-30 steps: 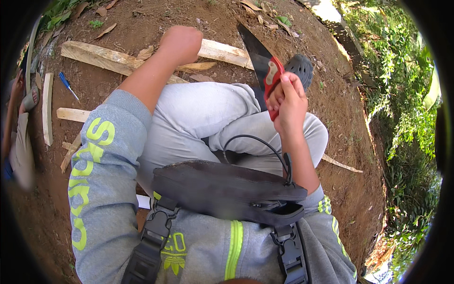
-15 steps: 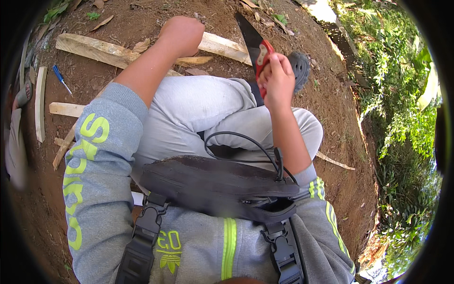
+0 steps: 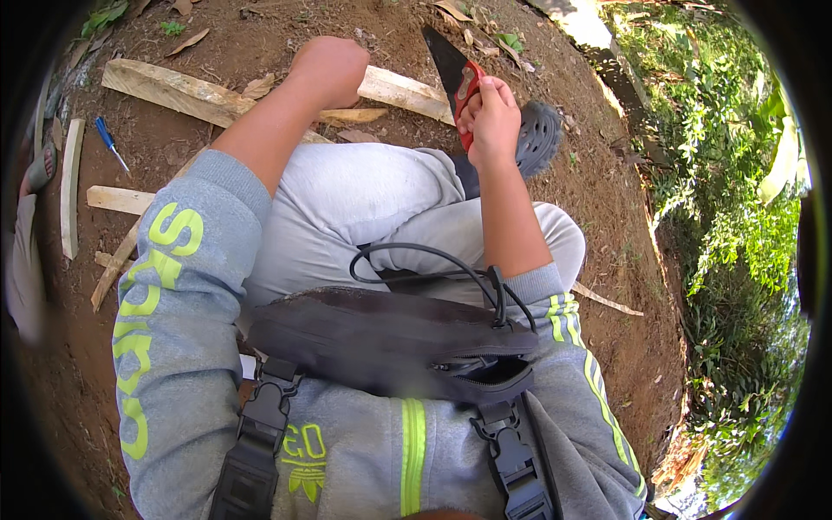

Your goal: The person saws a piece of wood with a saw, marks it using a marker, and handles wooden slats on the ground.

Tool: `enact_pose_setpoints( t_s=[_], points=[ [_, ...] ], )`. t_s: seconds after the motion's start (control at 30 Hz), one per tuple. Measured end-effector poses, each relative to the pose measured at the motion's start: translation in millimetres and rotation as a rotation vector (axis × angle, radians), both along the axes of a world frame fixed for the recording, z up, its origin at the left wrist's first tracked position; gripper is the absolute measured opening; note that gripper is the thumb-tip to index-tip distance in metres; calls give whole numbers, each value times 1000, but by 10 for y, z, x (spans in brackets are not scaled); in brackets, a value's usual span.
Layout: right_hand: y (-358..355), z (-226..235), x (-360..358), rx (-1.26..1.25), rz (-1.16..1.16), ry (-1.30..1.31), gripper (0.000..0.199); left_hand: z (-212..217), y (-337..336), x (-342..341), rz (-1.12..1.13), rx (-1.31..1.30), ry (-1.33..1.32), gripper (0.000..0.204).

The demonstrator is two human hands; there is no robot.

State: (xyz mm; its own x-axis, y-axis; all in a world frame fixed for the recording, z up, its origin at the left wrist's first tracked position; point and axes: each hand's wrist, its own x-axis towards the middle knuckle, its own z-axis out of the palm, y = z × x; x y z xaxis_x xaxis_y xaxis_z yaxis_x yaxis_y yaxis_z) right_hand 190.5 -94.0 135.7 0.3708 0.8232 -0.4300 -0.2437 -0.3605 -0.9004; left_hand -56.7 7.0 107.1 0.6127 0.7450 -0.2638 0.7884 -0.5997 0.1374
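Note:
My left hand [image 3: 331, 71] is closed in a fist at the near end of a pale squared wood strip [image 3: 406, 92]. The fingers curl under and are partly hidden, but they appear to grip that strip. In my right hand [image 3: 492, 120] is a hand saw [image 3: 447, 62] with a dark tapering blade and a red handle. My fingers wrap round the handle, and the blade points up and to the left, by the strip's right part. I cannot tell whether its teeth touch the wood. My crossed legs [image 3: 364, 186] in light grey trousers lie just below both hands.
A thicker wood piece [image 3: 173, 91] lies on the bare soil at left, with more strips [image 3: 73, 186] and a blue-handled screwdriver [image 3: 111, 143]. My dark clog [image 3: 539, 139] is beside the right hand. Another person's leg [image 3: 26, 260] shows at far left; green plants [image 3: 737, 225] grow at right.
My right hand and the saw have shifted left and slightly upward, with the saw's handle nearer the wood strip. The left hand has moved only slightly left.

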Motion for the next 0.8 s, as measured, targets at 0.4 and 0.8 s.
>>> enact_pose_setpoints(
  t_s=[0.4, 0.8],
  points=[
    [-23, -39, 57, 34, -13, 77, 17, -6, 3, -1, -26, 13, -14, 14],
    [-162, -65, 4, 74, -24, 41, 18, 42, -20, 32, 1, -8, 52, 15]
  ],
)
